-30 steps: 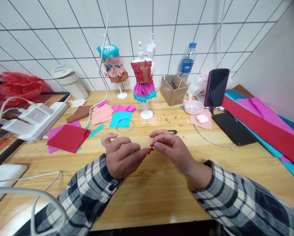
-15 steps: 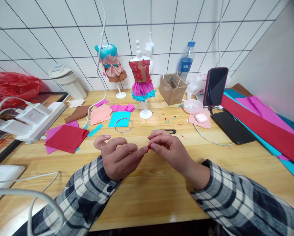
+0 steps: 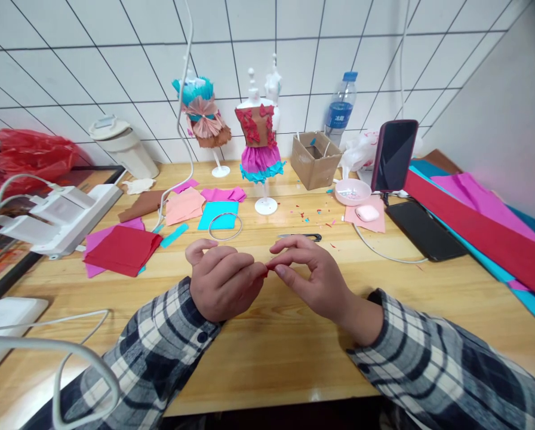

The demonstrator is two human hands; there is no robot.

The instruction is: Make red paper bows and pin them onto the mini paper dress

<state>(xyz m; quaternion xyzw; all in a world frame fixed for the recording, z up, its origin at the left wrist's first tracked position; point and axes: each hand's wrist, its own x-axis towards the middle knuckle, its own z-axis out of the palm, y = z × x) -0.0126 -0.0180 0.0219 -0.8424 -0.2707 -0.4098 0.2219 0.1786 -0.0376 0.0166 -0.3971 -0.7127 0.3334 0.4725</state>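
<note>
My left hand [image 3: 227,280] is closed, its fingertips pinching a small red paper piece [image 3: 268,271] above the near middle of the table. From the other side, the thumb and index finger of my right hand [image 3: 314,278] pinch the same piece, which is mostly hidden between the fingertips. Just beyond my right hand lie black thread snips [image 3: 301,237]. A silver ring [image 3: 225,227] rests partly on a blue paper square [image 3: 218,215]. Behind it stands a small dress form [image 3: 259,143] with a brown top, red bows and a pink skirt with blue trim.
More dress forms [image 3: 206,122] stand by the tiled wall, near a cardboard box [image 3: 314,164] and a bottle [image 3: 340,110]. Red paper [image 3: 123,251] and a power strip [image 3: 77,221] lie left. Phones [image 3: 395,156] and long paper strips [image 3: 482,233] are at right.
My left hand's fingers have curled in more, and its thumb side has shifted slightly right. The red piece now shows less between the fingertips. My right hand has barely moved.
</note>
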